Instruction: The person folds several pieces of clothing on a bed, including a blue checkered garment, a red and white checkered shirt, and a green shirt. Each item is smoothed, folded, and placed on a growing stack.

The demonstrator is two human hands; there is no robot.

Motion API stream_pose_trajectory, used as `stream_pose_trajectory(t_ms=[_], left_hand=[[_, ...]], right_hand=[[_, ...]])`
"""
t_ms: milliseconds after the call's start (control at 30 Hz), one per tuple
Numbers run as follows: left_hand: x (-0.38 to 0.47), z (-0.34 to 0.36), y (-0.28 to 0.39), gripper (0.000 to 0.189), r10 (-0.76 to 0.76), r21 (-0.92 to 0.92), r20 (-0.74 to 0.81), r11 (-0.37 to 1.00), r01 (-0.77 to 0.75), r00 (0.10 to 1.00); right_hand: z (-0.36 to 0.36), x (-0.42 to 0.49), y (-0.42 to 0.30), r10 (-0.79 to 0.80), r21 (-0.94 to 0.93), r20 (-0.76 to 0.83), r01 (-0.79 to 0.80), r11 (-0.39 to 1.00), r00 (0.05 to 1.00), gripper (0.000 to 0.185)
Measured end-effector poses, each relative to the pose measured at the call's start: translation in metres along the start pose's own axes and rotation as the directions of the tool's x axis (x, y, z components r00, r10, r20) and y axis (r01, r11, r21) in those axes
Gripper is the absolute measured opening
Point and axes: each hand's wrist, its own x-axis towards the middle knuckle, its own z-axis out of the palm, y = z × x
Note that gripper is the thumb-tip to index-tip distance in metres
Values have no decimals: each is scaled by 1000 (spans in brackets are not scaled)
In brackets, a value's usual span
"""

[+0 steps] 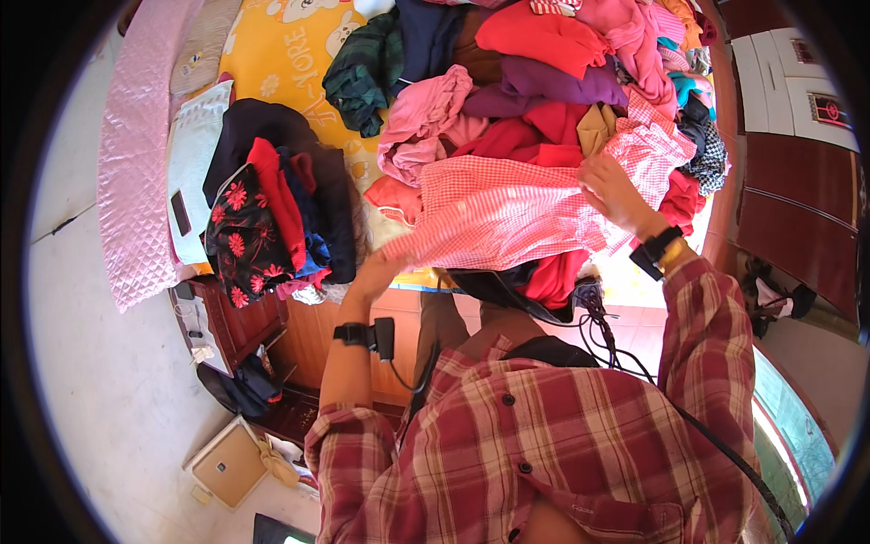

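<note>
A red-and-white checked garment (pixel 503 211) is stretched across the near side of a large heap of clothes. At its left end, my left hand (pixel 382 272) grips the cloth, slightly blurred. My right hand (pixel 612 190) pinches the same garment farther right, where more checked cloth spreads up over the heap. Beyond it lie a pink garment (pixel 425 122), a purple garment (pixel 557 88), a tan cloth (pixel 597 129) and red garments. Part of a dark item (pixel 503 285) and a red cloth hang out below the checked one.
Dark clothes (pixel 255 122) and a black floral garment (pixel 238 234) are stacked at the left, beside a phone (pixel 181 213) on a pale cloth. A yellow printed sheet (pixel 272 61) covers the bed. Cables (pixel 601 333) hang near my waist. A wooden cabinet (pixel 248 309) stands at lower left.
</note>
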Motion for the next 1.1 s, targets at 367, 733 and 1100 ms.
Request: stream_pose_trajectory(t_ms=[367, 733, 1100], left_hand=[[46, 7, 42, 30, 112, 451, 118, 879, -154, 987], [136, 25, 45, 82, 477, 602, 50, 686, -407, 878], [100, 48, 65, 24, 627, 871, 214, 224, -436, 749]], right_hand=[[-24, -69, 1, 277, 44, 105, -283, 958, 955, 22], [5, -44, 37, 416, 43, 107, -422, 906, 903, 54], [16, -48, 32, 560, 129, 67, -564, 816, 826, 52]])
